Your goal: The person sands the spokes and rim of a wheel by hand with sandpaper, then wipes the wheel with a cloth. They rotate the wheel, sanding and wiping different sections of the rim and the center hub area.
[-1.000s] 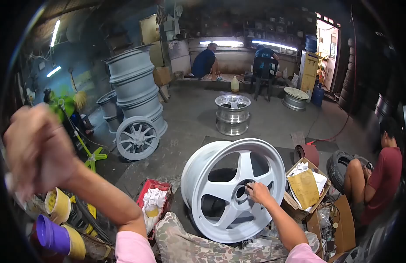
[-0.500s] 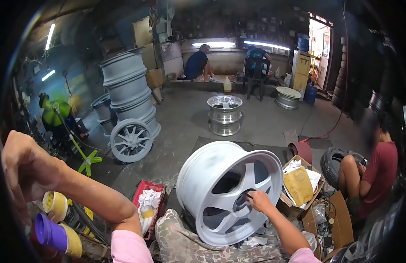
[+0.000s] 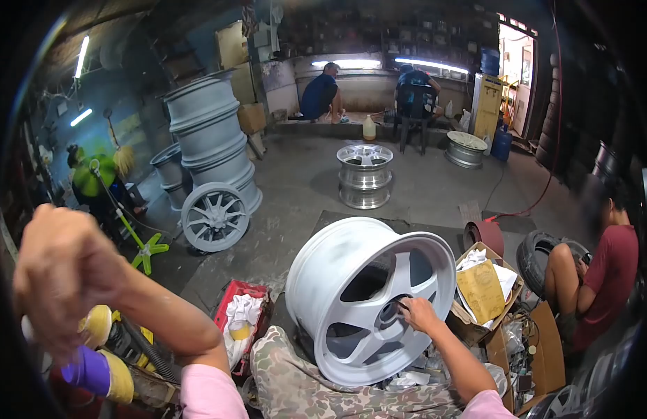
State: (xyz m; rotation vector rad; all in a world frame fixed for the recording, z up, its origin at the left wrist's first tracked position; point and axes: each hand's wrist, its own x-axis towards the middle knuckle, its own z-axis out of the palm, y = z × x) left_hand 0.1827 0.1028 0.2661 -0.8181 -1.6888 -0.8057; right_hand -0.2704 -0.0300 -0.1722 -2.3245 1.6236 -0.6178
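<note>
A pale grey five-spoke wheel rim leans tilted against camouflage-covered legs, its spoked face turned up toward me. At its centre hub, my right hand has its fingers pressed together, with a small dark patch at the fingertips; what they hold I cannot make out. My left hand is raised on the left, wrist bent and fingers hanging down, smeared by motion. Below that hand are a purple cup and a yellow-rimmed roll.
A red crate with white rags stands left of the rim. To the right are a carton of papers and a seated person beside a tyre. Stacked grey rims, polished rims and a green fan stand farther off.
My left hand has swung right and turned, its fingers now hanging lower over the cup. My right hand stays at the hub. The whole view has shifted slightly.
</note>
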